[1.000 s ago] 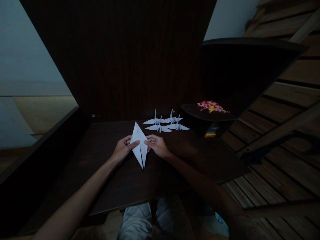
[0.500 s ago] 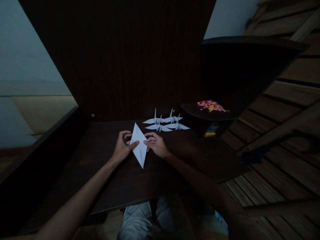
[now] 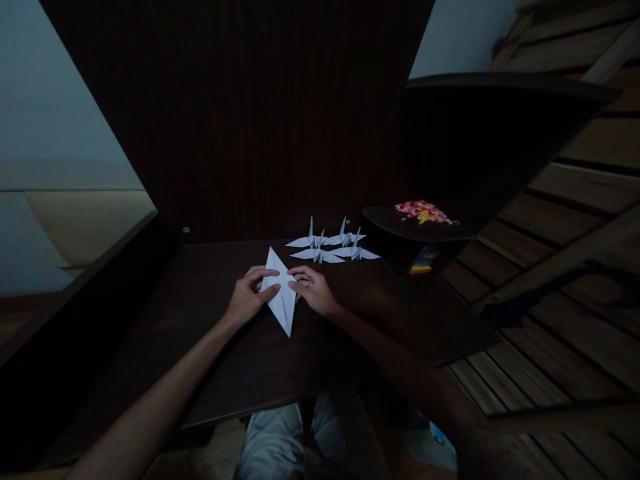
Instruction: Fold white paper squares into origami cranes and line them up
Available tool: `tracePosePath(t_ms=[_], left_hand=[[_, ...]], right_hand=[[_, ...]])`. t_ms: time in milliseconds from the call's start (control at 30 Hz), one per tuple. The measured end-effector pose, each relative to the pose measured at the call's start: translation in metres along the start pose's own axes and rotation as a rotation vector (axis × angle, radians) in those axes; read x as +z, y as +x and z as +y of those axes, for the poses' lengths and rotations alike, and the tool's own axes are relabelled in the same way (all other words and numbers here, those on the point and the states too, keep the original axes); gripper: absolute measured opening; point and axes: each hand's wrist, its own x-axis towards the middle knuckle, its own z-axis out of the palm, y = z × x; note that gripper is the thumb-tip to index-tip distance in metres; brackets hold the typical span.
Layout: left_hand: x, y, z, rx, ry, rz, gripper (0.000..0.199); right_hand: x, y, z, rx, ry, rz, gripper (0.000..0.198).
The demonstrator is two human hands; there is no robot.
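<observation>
A white folded paper diamond (image 3: 281,308) is held between my two hands above the dark desk (image 3: 235,380), its long points toward and away from me. A crease or slit runs down its middle. My left hand (image 3: 253,291) grips the left corner, with thumb and index finger on the upper face. On the opposite corner, my right hand (image 3: 311,291) is closed, its thumb on top and its fingers curled at the edge. Just beyond stand several white paper cranes (image 3: 318,254), grouped close together with wings spread.
A dark corner shelf (image 3: 387,225) at the right bears a heap of small pink, red and yellow pieces (image 3: 424,212). Below it sits a small yellow-edged item (image 3: 420,269). A dark side panel (image 3: 85,293) bounds the desk at left, and a tall panel (image 3: 260,133) rises behind.
My left index finger has come over onto the paper's upper face. The lower tip of the diamond has swung slightly right. My right hand has barely moved.
</observation>
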Motion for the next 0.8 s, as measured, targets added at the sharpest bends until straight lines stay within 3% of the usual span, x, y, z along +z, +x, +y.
tracePosePath(t_ms=[400,800], left_hand=[[0.0008,-0.0002,-0.0045,0.040,0.001,-0.024,0.035],[0.0013,0.0005,-0.0082,0.020,-0.013,-0.020,0.033]], right_hand=[[0.0029,-0.0029,-0.0063,0.007,-0.007,-0.013,0.035],[0.0007,-0.0017,-0.0023,-0.007,-0.037,0.002,0.028]])
